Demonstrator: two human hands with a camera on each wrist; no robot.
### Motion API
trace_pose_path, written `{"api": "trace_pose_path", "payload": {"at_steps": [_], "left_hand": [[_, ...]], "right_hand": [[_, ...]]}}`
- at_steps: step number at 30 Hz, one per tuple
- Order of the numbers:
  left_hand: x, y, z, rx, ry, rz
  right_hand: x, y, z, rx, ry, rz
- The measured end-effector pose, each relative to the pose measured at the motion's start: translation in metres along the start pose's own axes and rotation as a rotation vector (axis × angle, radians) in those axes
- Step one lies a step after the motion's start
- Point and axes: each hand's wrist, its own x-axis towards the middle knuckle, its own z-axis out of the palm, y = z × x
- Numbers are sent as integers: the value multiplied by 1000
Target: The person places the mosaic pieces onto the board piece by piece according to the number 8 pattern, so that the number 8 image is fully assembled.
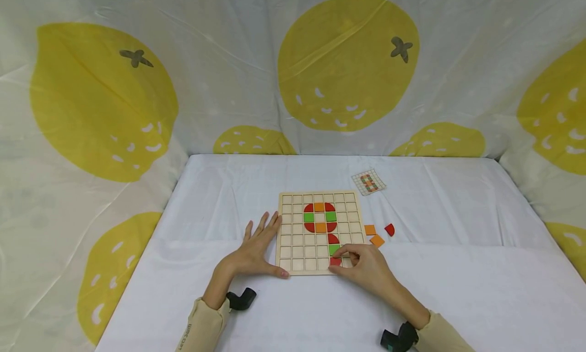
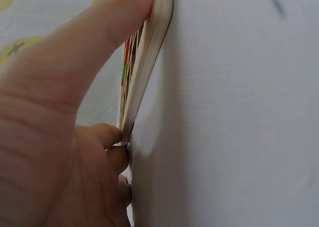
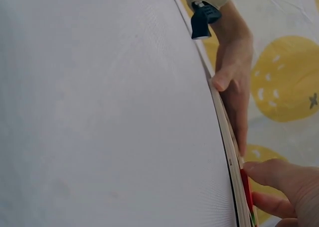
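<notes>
A wooden grid board (image 1: 297, 240) lies on the white table. My left hand (image 1: 254, 250) is spread along its left side, fingertips at the left edge and thumb at the front corner. With thumb and index finger, my right hand (image 1: 366, 265) pinches a red tile (image 1: 335, 261) in a cell near the front edge, partly covered by the fingers. In the right wrist view, that red tile (image 3: 246, 189) shows between thumb and index finger. Just behind it sit a green square tile (image 1: 334, 250) and a red quarter-circle tile (image 1: 333, 238). Farther back, red, orange and green tiles form a ring.
Right of the board lie two orange square tiles (image 1: 377, 240) and a loose red quarter-circle tile (image 1: 389, 230). A small pattern card (image 1: 369, 182) rests behind the board's right corner. Lemon-printed cloth (image 1: 229, 62) hangs around the table's back and sides.
</notes>
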Motion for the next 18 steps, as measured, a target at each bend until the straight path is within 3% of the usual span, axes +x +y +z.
{"api": "trace_pose_path", "payload": {"at_steps": [8,18], "left_hand": [[0,0,1,2,-5,-3],[0,0,0,-1,-5,-2]], "right_hand": [[1,3,-4,-2,-52,-33],[5,12,-11,115,-165,-56]]}}
